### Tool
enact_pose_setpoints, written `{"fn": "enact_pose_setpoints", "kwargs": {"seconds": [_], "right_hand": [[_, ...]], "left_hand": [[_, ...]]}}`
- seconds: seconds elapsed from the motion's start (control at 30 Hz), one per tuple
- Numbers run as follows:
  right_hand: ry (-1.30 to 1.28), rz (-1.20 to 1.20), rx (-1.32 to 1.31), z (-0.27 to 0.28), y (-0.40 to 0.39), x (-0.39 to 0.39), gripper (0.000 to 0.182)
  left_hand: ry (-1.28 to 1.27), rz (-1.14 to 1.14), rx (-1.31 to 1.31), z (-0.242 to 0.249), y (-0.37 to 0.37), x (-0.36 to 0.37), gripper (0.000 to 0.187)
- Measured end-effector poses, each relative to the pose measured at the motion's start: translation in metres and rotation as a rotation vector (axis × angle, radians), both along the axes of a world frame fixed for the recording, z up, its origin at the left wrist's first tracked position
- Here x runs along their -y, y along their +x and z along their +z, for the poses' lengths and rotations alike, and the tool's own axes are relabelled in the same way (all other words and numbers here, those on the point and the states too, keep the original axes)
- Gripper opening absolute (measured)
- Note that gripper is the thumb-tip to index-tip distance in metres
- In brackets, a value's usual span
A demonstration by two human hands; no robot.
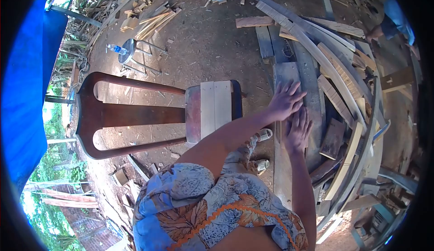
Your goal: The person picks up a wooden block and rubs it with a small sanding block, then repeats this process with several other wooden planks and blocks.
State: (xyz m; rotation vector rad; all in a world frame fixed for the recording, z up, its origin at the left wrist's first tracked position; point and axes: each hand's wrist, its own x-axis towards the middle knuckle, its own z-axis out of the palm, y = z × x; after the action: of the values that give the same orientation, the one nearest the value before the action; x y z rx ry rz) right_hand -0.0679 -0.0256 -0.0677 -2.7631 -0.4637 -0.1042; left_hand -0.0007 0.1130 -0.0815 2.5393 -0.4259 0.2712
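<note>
My left hand (287, 101) rests palm down on a flat wooden board (286, 71), its fingers stretched to the right. Just nearer to me, my right hand (298, 132) lies over the same board with its fingers apart, the fingertips close to my left hand. The board sits on a long, worn wooden bench (283, 178), and my hands cover much of its middle. Left of the bench is a dark brown wooden chair (144, 114) with a tall slatted back. Two pale wooden strips (214, 106) lie across its seat.
Curved boards and offcuts (339, 104) are heaped right of the bench. A round stool (127, 52) with a plastic bottle (117, 49) stands at the upper left. Wood scraps (156, 23) lie on the ground behind. Another person's blue-clothed arm (398, 20) shows at the upper right.
</note>
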Motion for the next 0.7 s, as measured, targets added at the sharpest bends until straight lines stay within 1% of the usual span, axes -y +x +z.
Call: {"fn": "enact_pose_setpoints", "kwargs": {"seconds": [0.07,0.17,0.23,0.33,0.4,0.43,0.57,0.63,0.67,0.7], "right_hand": [[-0.003,-0.009,0.01,-0.011,0.013,0.003,0.06],[-0.021,-0.018,0.01,-0.013,0.004,0.008,0.06],[-0.037,-0.018,0.014,-0.007,-0.012,0.014,0.059],[-0.044,-0.022,-0.02,0.004,-0.056,0.025,0.057],[-0.088,-0.05,0.01,0.002,-0.085,0.033,0.055],[-0.054,-0.054,0.004,0.004,-0.093,0.035,0.055],[-0.035,-0.073,0.007,-0.006,-0.084,0.031,0.054],[0.056,-0.087,0.018,-0.003,-0.059,0.024,0.057],[0.013,-0.128,-0.07,0.012,-0.041,0.014,0.059],[-0.02,-0.121,-0.056,0.009,-0.027,0.013,0.059]], "left_hand": [[0.016,-0.009,0.022,-0.004,0.018,0.003,0.047],[0.034,-0.005,0.023,0.002,0.009,0.007,0.047],[0.035,0.008,0.015,0.004,-0.008,0.013,0.048],[0.009,-0.013,0.033,0.002,-0.05,0.028,0.049],[-0.062,-0.042,0.044,0.002,-0.076,0.037,0.051],[-0.079,-0.044,0.062,0.001,-0.083,0.04,0.051],[-0.073,-0.07,0.057,0.002,-0.069,0.034,0.051],[0.028,-0.078,0.048,0.005,-0.042,0.032,0.051],[0.084,-0.058,0.072,0.002,-0.028,0.029,0.051],[0.132,-0.043,0.096,-0.003,-0.014,0.027,0.051]]}}
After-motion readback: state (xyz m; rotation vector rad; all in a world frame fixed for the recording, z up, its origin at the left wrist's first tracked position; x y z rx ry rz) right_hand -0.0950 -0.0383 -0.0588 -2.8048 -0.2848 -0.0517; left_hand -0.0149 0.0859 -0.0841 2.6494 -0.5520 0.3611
